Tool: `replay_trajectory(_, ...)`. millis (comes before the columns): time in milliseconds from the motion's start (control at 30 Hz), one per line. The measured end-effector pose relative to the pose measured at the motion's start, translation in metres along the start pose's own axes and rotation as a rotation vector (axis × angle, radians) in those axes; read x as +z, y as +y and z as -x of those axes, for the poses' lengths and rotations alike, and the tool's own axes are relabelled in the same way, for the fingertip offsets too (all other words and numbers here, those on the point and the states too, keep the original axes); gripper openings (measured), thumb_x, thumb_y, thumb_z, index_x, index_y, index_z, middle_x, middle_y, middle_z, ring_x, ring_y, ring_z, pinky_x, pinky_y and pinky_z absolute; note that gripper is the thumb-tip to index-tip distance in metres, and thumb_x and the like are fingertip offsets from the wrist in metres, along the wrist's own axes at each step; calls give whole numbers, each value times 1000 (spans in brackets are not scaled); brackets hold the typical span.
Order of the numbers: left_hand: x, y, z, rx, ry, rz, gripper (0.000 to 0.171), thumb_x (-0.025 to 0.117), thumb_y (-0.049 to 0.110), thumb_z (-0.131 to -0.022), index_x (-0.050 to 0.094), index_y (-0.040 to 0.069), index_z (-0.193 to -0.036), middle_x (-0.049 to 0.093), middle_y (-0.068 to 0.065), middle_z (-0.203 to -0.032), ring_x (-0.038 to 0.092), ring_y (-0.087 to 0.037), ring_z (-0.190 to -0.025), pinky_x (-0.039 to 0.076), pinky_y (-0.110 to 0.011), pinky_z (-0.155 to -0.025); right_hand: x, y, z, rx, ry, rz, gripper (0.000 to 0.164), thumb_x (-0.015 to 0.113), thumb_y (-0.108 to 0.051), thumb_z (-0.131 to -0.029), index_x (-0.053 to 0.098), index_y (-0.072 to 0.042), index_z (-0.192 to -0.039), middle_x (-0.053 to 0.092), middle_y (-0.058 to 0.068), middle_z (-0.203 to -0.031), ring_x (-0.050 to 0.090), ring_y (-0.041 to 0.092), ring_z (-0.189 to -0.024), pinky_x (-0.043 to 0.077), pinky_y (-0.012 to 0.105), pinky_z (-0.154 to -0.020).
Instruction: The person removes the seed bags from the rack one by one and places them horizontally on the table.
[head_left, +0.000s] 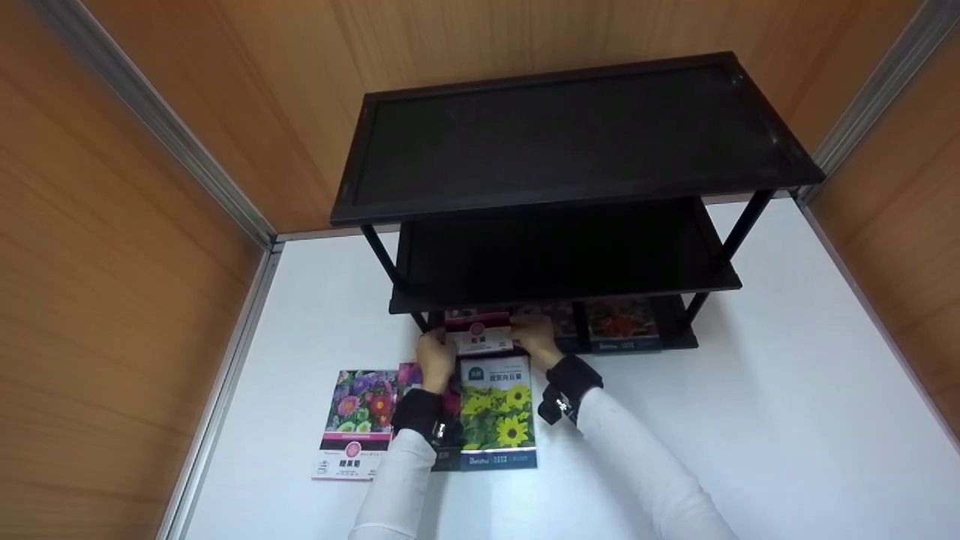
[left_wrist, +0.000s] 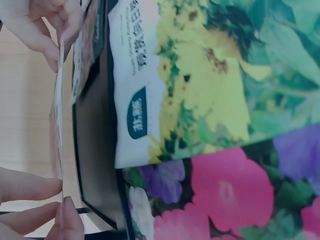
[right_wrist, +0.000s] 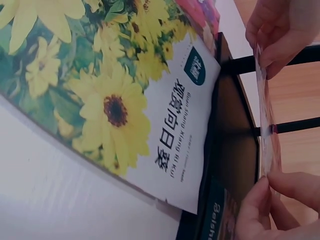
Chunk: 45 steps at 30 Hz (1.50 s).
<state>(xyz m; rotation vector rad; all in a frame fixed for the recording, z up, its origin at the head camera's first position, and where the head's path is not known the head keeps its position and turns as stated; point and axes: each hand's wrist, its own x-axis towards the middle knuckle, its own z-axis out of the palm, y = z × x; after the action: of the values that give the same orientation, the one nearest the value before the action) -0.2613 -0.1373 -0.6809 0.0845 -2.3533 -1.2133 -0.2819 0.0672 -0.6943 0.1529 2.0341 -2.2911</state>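
Between both hands a seed packet [head_left: 480, 341] with a pink band and white lower part is held at the bottom tier of a black shelf rack [head_left: 577, 142]. My left hand [head_left: 436, 360] pinches its left edge between thumb and fingers; my right hand [head_left: 534, 334] pinches the opposite edge. Both wrist views show the packet [left_wrist: 56, 125] edge-on, bowed slightly. Below the hands lies a yellow sunflower seed packet [head_left: 495, 412], overlapping a pink-flowered packet [head_left: 450, 405] that my left wrist partly covers.
To the left, a packet with mixed daisies [head_left: 356, 420] lies on the white table [head_left: 780, 420]. On the bottom tier rest a red-flowered packet [head_left: 622, 322] and a darker packet [head_left: 559, 319], partly under the middle shelf [head_left: 562, 255]. Wooden panels [head_left: 127, 247] enclose the table.
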Motion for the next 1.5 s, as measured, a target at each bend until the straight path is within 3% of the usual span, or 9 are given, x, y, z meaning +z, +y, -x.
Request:
replay_trajectory(133,-42,91,3,-11,-21,33,24,47,-4,-60,36,14,-50,26,9,-48,20,-8,-43,16,-24,-42,-7,13,-10,54,60,15,35,59,14,-56,69,-5,-84,58,4,-62,40,11,-45,35,26,-41)
replay_trajectory(167,-43,94,3,27,1,51,26,46,-3,-59,34,18,-51,24,14,-49,18,-4,-44,14,-21,-42,-9,13,-11,89,85,25,38,60,14,-55,69,-4,-87,61,5,-66,44,11,-47,39,26,-43)
replay_trajectory(233,-53,117,4,-13,-44,82,26,45,-8,-60,33,13,-52,25,8,-50,17,-7,-46,15,-24,-45,-13,18,-14,130,104,44,41,61,14,-56,69,-2,-92,65,10,-74,51,14,-52,44,29,-47)
replay_trajectory(400,-64,142,6,-134,-155,132,25,47,-16,-63,35,3,-52,24,2,-51,15,-8,-46,15,-26,-48,-24,14,-7,39,44,-19,35,62,12,-59,68,1,-91,66,11,-76,58,19,-58,49,32,-52)
replay_trajectory(567,-66,149,9,-220,-198,102,17,50,-15,-67,63,-9,-75,44,-6,-53,19,-9,-45,17,-25,-48,-30,-14,13,25,-11,-80,29,63,10,-63,68,1,-90,64,9,-72,57,17,-58,48,30,-52)
replay_trajectory(733,-65,154,14,-251,-212,101,33,53,-12,-69,63,-9,-100,62,-20,-73,27,-10,-46,23,-24,-48,-29,-51,38,85,11,-51,33,64,8,-66,64,5,-99,65,16,-84,59,21,-68,50,34,-63)
replay_trajectory(1000,-63,160,23,-210,-203,98,38,50,-14,-67,63,-7,-102,55,-12,-58,27,-5,-41,21,-21,-43,-35,-70,54,64,9,-24,33,68,4,-64,65,4,-97,65,13,-78,57,16,-62,49,31,-57)
replay_trajectory(1233,-63,168,28,-291,-225,111,35,56,-9,-69,61,-9,-104,62,-14,-75,45,-7,-49,35,-21,-46,-29,-138,97,95,16,-18,37,54,11,-68,53,21,-104,46,4,-57,37,10,-48,35,24,-49)
replay_trajectory(1500,-63,173,36,-284,-247,184,36,56,-11,-69,58,-14,-105,63,-20,-83,57,-19,-61,45,-24,-52,-36,-149,107,179,66,-3,37,55,14,-70,52,20,-107,64,12,-78,55,10,-59,49,31,-64)
